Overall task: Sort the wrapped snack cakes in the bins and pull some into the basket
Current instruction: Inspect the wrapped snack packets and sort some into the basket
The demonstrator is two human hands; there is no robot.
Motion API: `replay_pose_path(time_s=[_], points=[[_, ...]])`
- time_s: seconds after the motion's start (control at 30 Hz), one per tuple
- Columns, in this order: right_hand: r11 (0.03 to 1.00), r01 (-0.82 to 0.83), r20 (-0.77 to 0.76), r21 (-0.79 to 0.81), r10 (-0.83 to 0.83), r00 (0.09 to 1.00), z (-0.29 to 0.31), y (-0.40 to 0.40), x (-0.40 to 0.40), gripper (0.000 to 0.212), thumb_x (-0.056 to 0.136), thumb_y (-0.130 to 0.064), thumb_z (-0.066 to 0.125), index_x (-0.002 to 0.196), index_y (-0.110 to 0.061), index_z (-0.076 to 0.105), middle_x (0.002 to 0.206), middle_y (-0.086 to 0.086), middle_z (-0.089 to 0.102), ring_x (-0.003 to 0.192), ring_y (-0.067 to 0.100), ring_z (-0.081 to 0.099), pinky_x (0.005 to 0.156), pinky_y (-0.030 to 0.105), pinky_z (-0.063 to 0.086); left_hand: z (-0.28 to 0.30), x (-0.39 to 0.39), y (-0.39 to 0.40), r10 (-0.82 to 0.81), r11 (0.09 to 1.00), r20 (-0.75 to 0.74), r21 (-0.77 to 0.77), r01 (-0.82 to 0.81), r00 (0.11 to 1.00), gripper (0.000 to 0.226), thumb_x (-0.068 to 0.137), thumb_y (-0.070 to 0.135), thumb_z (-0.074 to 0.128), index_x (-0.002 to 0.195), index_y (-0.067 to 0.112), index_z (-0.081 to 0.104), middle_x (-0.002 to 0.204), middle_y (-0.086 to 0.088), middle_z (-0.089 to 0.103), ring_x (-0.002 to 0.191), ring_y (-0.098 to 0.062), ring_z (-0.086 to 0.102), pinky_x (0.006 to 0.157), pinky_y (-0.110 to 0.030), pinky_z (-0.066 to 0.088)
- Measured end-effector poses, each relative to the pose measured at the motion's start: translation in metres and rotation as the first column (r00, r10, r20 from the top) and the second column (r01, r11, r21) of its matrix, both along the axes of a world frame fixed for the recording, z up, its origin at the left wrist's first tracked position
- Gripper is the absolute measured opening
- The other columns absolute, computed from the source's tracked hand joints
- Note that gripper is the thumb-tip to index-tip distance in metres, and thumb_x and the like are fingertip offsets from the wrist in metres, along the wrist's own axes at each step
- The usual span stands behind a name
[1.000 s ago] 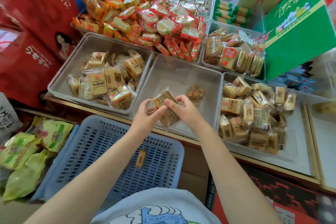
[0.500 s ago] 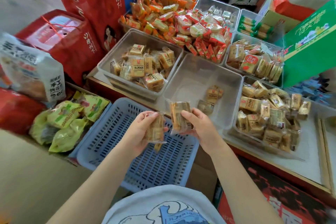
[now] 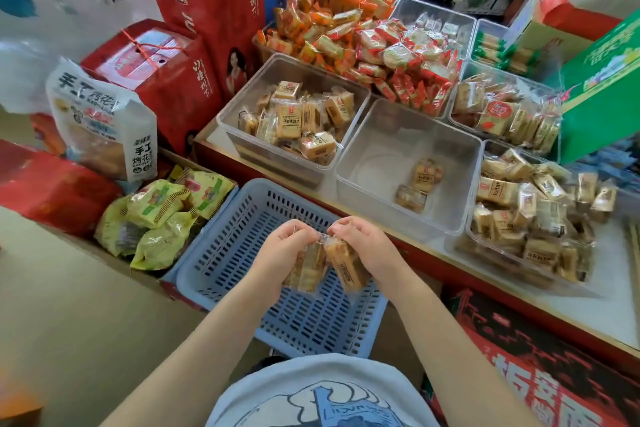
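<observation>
Both hands over the blue basket (image 3: 221, 253), each holding one wrapped snack cake: left hand (image 3: 282, 253) curled round the left cake (image 3: 306, 270), right hand (image 3: 367, 248) pinching the top seal of the right cake (image 3: 348, 269). The cakes hang side by side, touching or nearly so, long axes roughly vertical, lower ends pointing into the basket. Key relation: the basket floor lies directly below both cakes, so the drop looks like a plain release, no reach needed. The basket sits just off the near edge of the surface (image 3: 588, 295), below it. The middle bin (image 3: 367, 135) holds only two cakes; the left bin (image 3: 242, 146) and right bin (image 3: 464, 229) are well stocked. Open room above the basket; nothing blocks it.
</observation>
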State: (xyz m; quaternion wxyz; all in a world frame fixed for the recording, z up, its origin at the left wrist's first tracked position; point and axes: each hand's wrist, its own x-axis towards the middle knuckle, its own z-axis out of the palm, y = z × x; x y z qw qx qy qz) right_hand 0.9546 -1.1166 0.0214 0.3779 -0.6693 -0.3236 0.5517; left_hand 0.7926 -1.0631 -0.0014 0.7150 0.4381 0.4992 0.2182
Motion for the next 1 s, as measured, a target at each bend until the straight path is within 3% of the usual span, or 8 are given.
replay_pose_path(time_s=[0.2,0.4,0.53,0.63,0.83,0.93,1.0], points=[[0.997,-0.078,0.138,0.026,0.073,0.988,0.004,-0.004,-0.008,0.010,0.098,-0.029,0.067,0.101,-0.020,0.065,0.081,-0.005,0.066,0.059,-0.004,0.062,0.052,0.010,0.046,0.002,-0.006,0.003,0.018,0.995,-0.022,0.099,-0.016,1.000,0.016,0.090,0.011,0.074,0.075,0.015,0.073,0.085,-0.015,0.072,0.075,-0.027,0.067,0.068,-0.040,0.057],[0.998,-0.010,0.173,0.060,-0.001,0.985,0.004,-0.002,-0.007,0.013,0.097,-0.027,0.068,0.096,-0.014,0.068,0.068,-0.011,0.060,0.064,0.007,0.060,0.061,0.020,0.052,0.007,-0.005,0.005,0.037,0.998,0.092,-0.044,-0.034,0.995,0.005,0.089,0.010,0.075,0.085,0.007,0.073,0.082,-0.014,0.073,0.067,-0.023,0.070,0.054,-0.032,0.056],[0.996,0.080,0.190,0.048,-0.088,0.978,0.000,0.000,-0.003,0.016,0.096,-0.023,0.068,0.094,-0.007,0.069,0.076,0.001,0.064,0.071,0.015,0.063,0.065,0.027,0.053,0.007,-0.006,0.010,0.070,0.997,0.080,-0.030,-0.068,0.994,0.006,0.091,0.011,0.074,0.089,0.006,0.070,0.077,-0.006,0.072,0.064,-0.017,0.068,0.053,-0.027,0.054],[0.993,0.102,0.190,0.053,-0.110,0.975,0.001,0.001,-0.001,0.017,0.094,-0.021,0.071,0.094,-0.004,0.070,0.074,0.003,0.065,0.068,0.015,0.063,0.060,0.023,0.052,0.006,-0.007,0.013,0.066,0.998,0.049,-0.010,-0.066,0.997,0.007,0.092,0.012,0.073,0.086,0.008,0.071,0.076,-0.004,0.073,0.065,-0.016,0.068,0.055,-0.028,0.053],[0.999,0.030,0.189,0.038,-0.036,0.981,0.007,0.004,0.006,0.012,0.092,-0.023,0.074,0.092,-0.011,0.071,0.075,-0.001,0.065,0.066,0.010,0.066,0.059,0.022,0.054,0.010,-0.005,0.017,0.153,0.981,0.127,-0.143,-0.134,0.980,0.009,0.091,0.014,0.073,0.084,0.010,0.070,0.078,-0.007,0.071,0.069,-0.020,0.066,0.067,-0.035,0.054],[0.996,0.078,0.194,0.049,-0.086,0.977,0.009,0.006,0.008,0.012,0.093,-0.021,0.071,0.089,-0.010,0.070,0.076,0.004,0.067,0.066,0.012,0.066,0.056,0.021,0.053,0.013,-0.001,0.015,0.082,0.992,0.113,-0.107,-0.070,0.990,0.015,0.099,0.023,0.066,0.100,0.008,0.070,0.084,-0.008,0.072,0.070,-0.017,0.069,0.061,-0.031,0.057],[0.990,0.127,0.198,0.066,-0.138,0.971,0.010,0.008,0.008,0.012,0.093,-0.019,0.070,0.084,-0.011,0.070,0.076,0.006,0.067,0.067,0.014,0.064,0.057,0.023,0.053,0.016,-0.002,0.015,-0.077,0.995,0.085,-0.056,0.082,0.993,0.028,0.094,0.033,0.069,0.110,0.011,0.069,0.094,-0.008,0.076,0.081,-0.021,0.073,0.068,-0.032,0.061]])
